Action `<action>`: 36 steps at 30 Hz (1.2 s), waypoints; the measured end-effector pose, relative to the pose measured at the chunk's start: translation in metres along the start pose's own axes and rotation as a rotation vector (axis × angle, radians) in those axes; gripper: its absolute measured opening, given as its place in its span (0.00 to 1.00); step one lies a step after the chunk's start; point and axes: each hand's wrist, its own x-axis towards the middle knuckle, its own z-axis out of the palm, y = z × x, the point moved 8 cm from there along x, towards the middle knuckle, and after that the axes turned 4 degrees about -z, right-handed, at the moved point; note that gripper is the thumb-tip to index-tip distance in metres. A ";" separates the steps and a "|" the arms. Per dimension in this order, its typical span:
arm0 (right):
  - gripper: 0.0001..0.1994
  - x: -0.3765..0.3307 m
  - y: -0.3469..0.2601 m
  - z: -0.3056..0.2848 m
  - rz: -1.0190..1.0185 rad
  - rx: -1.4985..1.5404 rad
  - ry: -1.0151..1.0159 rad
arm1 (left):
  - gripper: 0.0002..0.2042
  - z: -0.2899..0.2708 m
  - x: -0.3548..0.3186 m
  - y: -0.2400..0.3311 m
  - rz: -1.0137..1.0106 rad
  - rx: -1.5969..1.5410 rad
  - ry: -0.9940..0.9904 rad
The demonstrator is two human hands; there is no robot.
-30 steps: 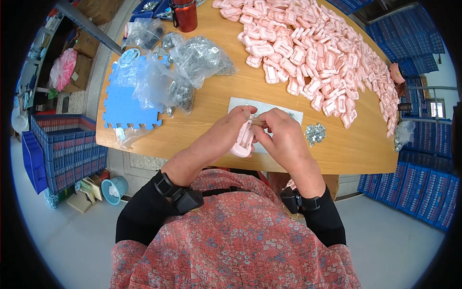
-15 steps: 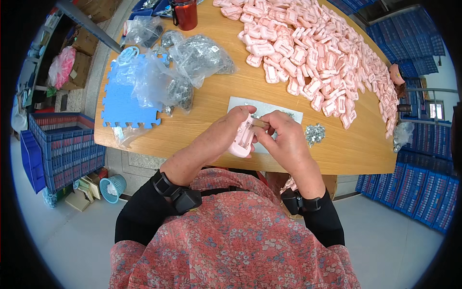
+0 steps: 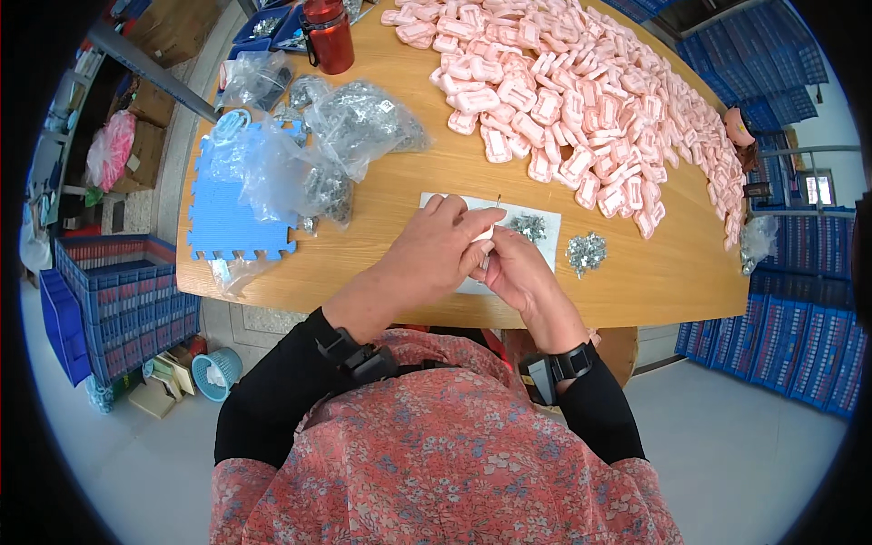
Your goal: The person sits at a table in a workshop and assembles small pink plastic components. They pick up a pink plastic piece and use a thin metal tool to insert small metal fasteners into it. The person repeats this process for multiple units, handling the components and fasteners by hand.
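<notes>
Close together over a white pad [image 3: 543, 256] at the table's near side, my hands clasp a pink plastic casing [image 3: 485, 234], mostly hidden by my fingers. From above, my left hand [image 3: 434, 245] is closed over it, the thumb reaching to the right. My right hand [image 3: 520, 274] is closed around it from the right, with its fingertips partly covered. A thin dark tip [image 3: 498, 201] sticks up just beyond the fingers; I cannot tell what it belongs to. Small metal pieces [image 3: 529, 227] lie on the pad, and another pile of metal pieces [image 3: 586, 254] sits right of it.
A large heap of pink casings [image 3: 563, 109] covers the far right of the wooden table [image 3: 400, 191]. Clear bags of metal parts [image 3: 363, 123] and a blue foam mat [image 3: 232, 213] lie left. Behind them stands a red flask [image 3: 329, 36]. Blue crates [image 3: 127, 291] stand beside the table.
The pink casing has turned and is now largely covered by my hands. My left hand has rolled over the top of it, and my right hand has turned palm-up and moved slightly nearer.
</notes>
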 end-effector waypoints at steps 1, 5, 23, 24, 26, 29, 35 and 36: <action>0.09 0.003 0.003 -0.008 0.011 0.011 -0.005 | 0.19 0.010 -0.001 -0.012 -0.089 -0.189 -0.012; 0.09 0.002 0.005 -0.020 0.086 0.028 0.021 | 0.18 0.040 -0.009 -0.053 -0.505 -0.884 -0.027; 0.10 -0.017 -0.043 -0.014 -0.229 -0.089 -0.029 | 0.24 0.056 -0.030 -0.028 -0.987 -1.837 -0.171; 0.11 -0.015 -0.042 -0.016 -0.188 -0.030 -0.018 | 0.24 0.060 -0.030 -0.030 -0.990 -1.843 -0.157; 0.12 -0.013 -0.040 -0.022 -0.108 0.090 0.007 | 0.24 0.064 -0.028 -0.032 -1.006 -1.842 -0.130; 0.13 -0.007 -0.034 -0.032 -0.023 0.118 0.039 | 0.24 0.068 -0.028 -0.037 -1.025 -1.819 -0.098; 0.13 0.032 -0.001 -0.087 -0.021 -0.123 0.104 | 0.24 0.066 -0.040 -0.058 -1.052 -1.748 -0.006; 0.13 0.040 0.006 -0.097 -0.019 -0.144 0.108 | 0.24 0.067 -0.042 -0.061 -1.056 -1.748 0.000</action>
